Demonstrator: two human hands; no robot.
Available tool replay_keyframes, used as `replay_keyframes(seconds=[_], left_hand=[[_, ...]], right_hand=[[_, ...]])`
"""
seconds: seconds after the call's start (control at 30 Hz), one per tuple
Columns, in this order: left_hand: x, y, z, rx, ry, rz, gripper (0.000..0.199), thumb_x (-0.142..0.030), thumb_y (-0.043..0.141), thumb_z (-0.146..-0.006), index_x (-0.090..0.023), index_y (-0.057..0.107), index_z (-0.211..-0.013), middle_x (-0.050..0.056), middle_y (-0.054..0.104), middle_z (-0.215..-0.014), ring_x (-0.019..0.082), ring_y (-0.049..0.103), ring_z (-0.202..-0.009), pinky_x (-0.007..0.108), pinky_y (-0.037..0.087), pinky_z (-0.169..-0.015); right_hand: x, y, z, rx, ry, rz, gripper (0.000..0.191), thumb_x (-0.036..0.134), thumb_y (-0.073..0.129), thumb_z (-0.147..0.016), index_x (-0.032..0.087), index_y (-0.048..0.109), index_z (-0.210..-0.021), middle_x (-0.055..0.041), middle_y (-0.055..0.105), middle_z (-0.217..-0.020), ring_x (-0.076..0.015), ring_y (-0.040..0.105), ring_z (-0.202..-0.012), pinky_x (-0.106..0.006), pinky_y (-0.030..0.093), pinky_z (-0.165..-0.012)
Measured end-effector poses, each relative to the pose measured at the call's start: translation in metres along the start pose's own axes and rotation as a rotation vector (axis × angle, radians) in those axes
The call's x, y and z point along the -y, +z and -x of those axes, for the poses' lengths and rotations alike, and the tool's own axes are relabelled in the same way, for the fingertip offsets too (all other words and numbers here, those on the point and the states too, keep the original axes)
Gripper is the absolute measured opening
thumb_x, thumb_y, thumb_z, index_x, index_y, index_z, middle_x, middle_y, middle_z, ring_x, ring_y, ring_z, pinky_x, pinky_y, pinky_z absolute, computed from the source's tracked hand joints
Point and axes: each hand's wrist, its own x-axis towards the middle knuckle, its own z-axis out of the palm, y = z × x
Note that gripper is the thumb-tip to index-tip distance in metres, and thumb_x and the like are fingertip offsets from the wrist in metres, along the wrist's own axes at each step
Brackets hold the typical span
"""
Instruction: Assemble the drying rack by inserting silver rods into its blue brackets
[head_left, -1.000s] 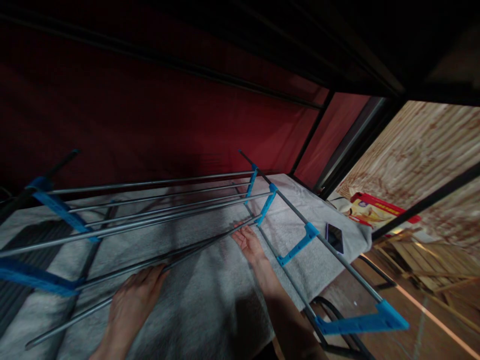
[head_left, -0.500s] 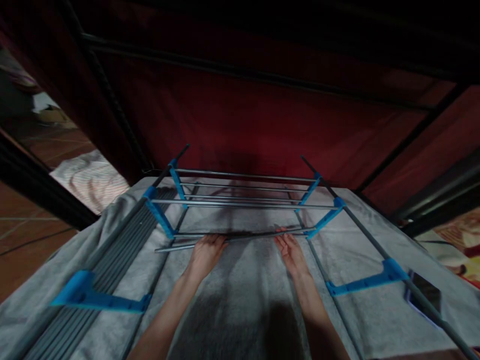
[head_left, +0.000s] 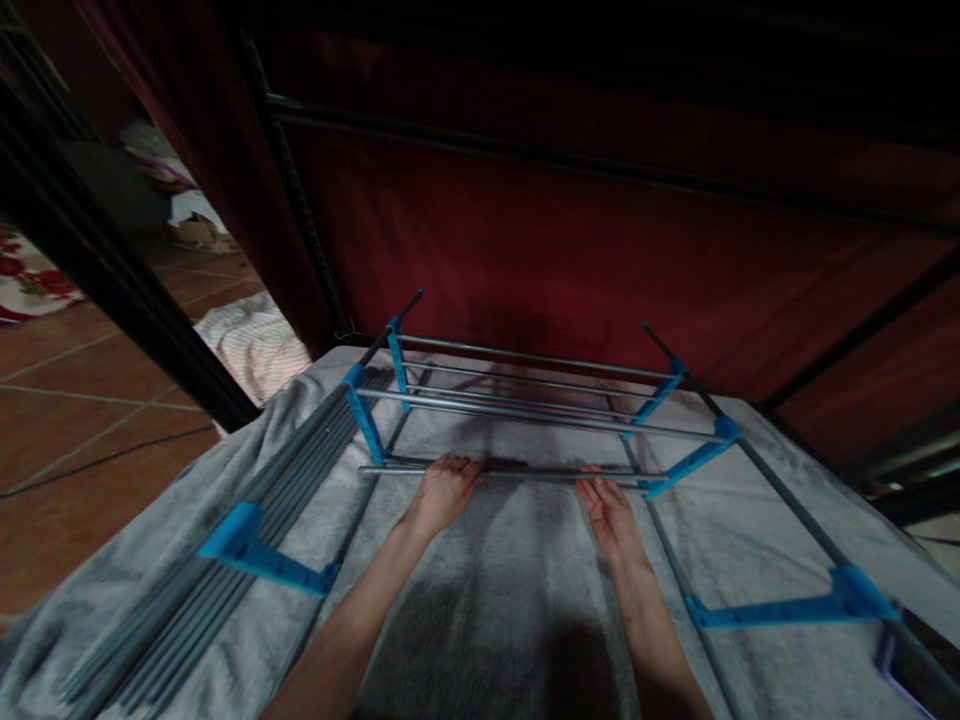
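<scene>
A loose grey metal rod point(head_left: 532, 474) runs level across the middle, close in front of a fixed crossbar of a partly built rack. My left hand point(head_left: 448, 490) is closed over the rod left of its middle, palm down. Toward the other end, my right hand point(head_left: 607, 508) has its fingers curled at the rod, thumb side up. Blue plastic brackets join the rack's long side poles; the near left bracket point(head_left: 270, 562) and near right bracket point(head_left: 795, 603) carry no crossbars. Farther back, several thin crossbars point(head_left: 525, 408) span the paired brackets.
Several spare grey rods point(head_left: 247, 540) lie side by side on the left of the grey blanket point(head_left: 495, 600). A phone point(head_left: 911, 660) rests at the right edge. Dark red fabric point(head_left: 510, 240) hangs behind, with dark metal frame posts point(head_left: 150, 290) around it.
The loose rod has gone from slanted to nearly parallel with the fixed crossbar, with both hands moving along. The view has turned left, so everything sits farther right.
</scene>
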Motion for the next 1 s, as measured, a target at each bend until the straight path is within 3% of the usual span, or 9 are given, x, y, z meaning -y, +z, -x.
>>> replay_keyframes(seconds=[0.3, 0.47, 1.0], left_hand=[[0.013, 0.000, -0.001, 0.003, -0.013, -0.005, 0.027, -0.028, 0.049, -0.103, -0.019, 0.069, -0.119, 0.011, 0.073, -0.105, 0.024, 0.069, -0.100, 0.040, 0.048, -0.094], [0.020, -0.008, 0.006, -0.001, -0.061, -0.030, 0.030, -0.026, 0.042, -0.104, -0.017, 0.070, -0.114, 0.009, 0.072, -0.101, 0.023, 0.067, -0.097, 0.038, 0.045, -0.092], [0.024, -0.011, -0.004, -0.038, -0.110, -0.068, 0.027, -0.025, 0.045, -0.103, -0.017, 0.071, -0.108, 0.010, 0.073, -0.102, 0.026, 0.065, -0.099, 0.041, 0.040, -0.089]], right_hand=[[-0.001, -0.001, -0.004, -0.019, -0.001, 0.001, 0.025, 0.027, 0.093, -0.069, 0.026, 0.078, -0.089, -0.0015, 0.081, -0.102, -0.0181, 0.077, -0.092, -0.037, 0.063, -0.096], [-0.001, 0.000, -0.005, -0.019, -0.019, -0.005, 0.024, 0.028, 0.094, -0.068, 0.025, 0.078, -0.085, -0.0016, 0.081, -0.100, -0.0179, 0.077, -0.091, -0.036, 0.061, -0.098], [0.001, 0.004, -0.007, -0.046, -0.011, -0.051, 0.024, 0.024, 0.095, -0.065, 0.023, 0.076, -0.080, -0.0004, 0.081, -0.102, -0.0164, 0.077, -0.090, -0.033, 0.064, -0.092]])
